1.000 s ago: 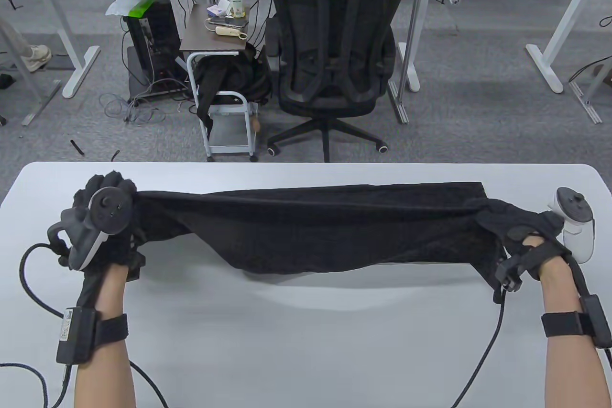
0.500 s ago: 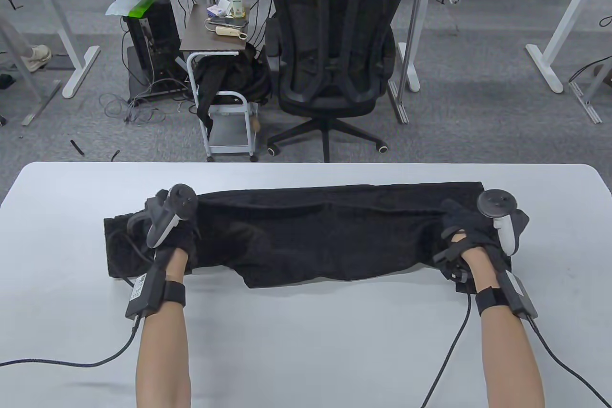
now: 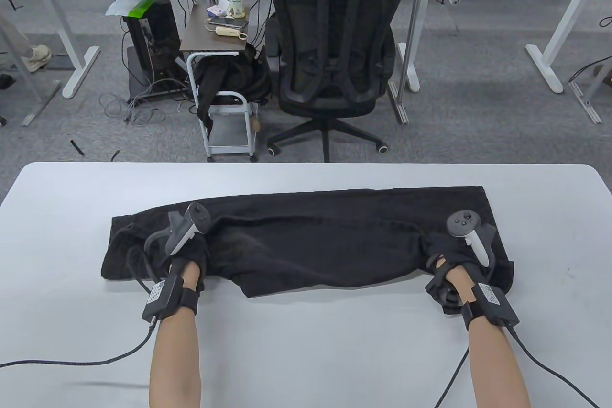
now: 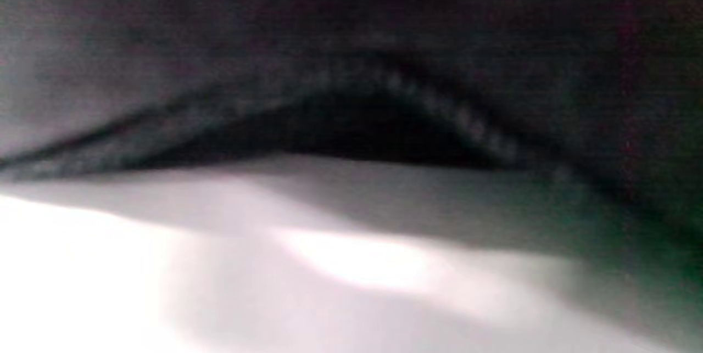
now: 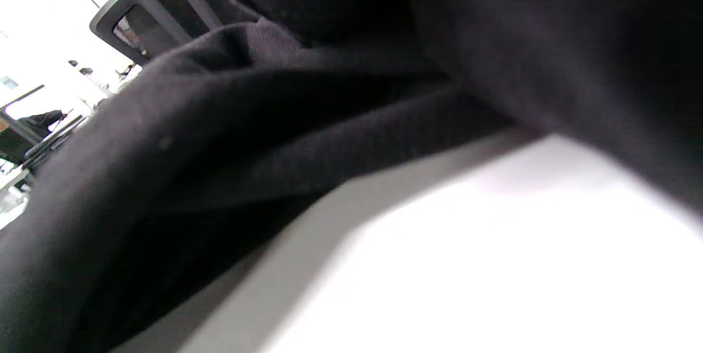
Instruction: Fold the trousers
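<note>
The black trousers (image 3: 311,240) lie stretched left to right on the white table (image 3: 306,346). My left hand (image 3: 187,249) rests on them near their left end, and my right hand (image 3: 454,255) near their right end. Creases in the cloth run to both hands, as if each grips a bunch of fabric. The fingers are hidden under the trackers. The left wrist view shows a black hem (image 4: 439,111) arched just above the table. The right wrist view shows folds of the trousers (image 5: 219,139) close up on the table.
A black office chair (image 3: 330,54) stands beyond the table's far edge. A small side cart (image 3: 224,92) with bottles stands left of it. Glove cables (image 3: 86,360) trail over the table near its front edge.
A second ago the hands held the trousers stretched in the air. They came inward and lowered the cloth onto the table, then drew it slightly toward me.
</note>
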Demonstrator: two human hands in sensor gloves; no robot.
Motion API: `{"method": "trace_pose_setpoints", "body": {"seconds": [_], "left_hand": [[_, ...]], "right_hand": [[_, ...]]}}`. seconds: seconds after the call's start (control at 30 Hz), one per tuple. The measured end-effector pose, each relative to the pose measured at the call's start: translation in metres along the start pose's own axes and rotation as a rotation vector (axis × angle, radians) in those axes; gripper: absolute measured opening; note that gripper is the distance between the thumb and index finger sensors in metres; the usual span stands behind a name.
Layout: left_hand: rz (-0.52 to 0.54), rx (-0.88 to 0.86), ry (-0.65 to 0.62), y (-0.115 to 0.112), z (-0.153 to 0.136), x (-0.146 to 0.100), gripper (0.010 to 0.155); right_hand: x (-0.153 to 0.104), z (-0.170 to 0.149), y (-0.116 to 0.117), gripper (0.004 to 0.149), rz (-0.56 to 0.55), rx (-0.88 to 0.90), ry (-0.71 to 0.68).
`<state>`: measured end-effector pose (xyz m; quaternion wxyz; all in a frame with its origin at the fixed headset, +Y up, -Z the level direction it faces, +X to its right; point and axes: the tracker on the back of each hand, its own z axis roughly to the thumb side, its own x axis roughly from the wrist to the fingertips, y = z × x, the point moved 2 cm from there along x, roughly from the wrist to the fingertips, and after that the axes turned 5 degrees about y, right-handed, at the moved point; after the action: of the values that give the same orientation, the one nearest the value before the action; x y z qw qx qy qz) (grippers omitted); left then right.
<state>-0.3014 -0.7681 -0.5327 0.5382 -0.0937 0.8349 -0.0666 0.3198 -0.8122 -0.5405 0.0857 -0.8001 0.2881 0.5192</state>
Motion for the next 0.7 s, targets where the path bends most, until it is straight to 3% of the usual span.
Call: {"method": "trace_pose_setpoints", "body": {"seconds": [0.23, 0.3, 0.37, 0.4, 0.47, 0.5, 0.57, 0.67, 0.7], "left_hand": [[-0.17, 0.022, 0.026, 0.006, -0.035, -0.022, 0.046], [-0.239, 0.019, 0.03, 0.016, -0.046, -0.028, 0.046], [-0.229, -0.029, 0.035, 0.037, -0.054, -0.036, 0.045], [-0.195, -0.042, 0.025, 0.047, -0.057, -0.038, 0.044], [-0.096, -0.064, 0.015, 0.073, -0.061, -0.046, 0.044], [0.011, -0.07, 0.012, 0.088, -0.063, -0.05, 0.044], [0.162, -0.082, 0.009, 0.101, -0.065, -0.053, 0.044], [0.221, -0.116, 0.007, 0.094, -0.063, -0.046, 0.044], [0.208, -0.106, 0.015, 0.088, -0.063, -0.043, 0.044]], "right_hand": [[-0.047, -0.015, 0.001, 0.052, 0.208, -0.122, -0.076], [-0.056, -0.024, -0.006, 0.052, 0.352, -0.041, -0.06], [-0.067, -0.029, -0.024, 0.052, 0.499, 0.116, -0.069], [-0.072, -0.028, -0.036, 0.052, 0.517, 0.196, -0.086], [-0.082, -0.025, -0.068, 0.05, 0.508, 0.333, -0.156], [-0.086, -0.022, -0.087, 0.05, 0.491, 0.378, -0.178], [-0.087, -0.02, -0.113, 0.05, 0.377, 0.409, -0.145], [-0.082, -0.013, -0.135, 0.05, 0.109, 0.333, -0.075], [-0.08, -0.012, -0.134, 0.051, 0.082, 0.305, -0.057]]}}
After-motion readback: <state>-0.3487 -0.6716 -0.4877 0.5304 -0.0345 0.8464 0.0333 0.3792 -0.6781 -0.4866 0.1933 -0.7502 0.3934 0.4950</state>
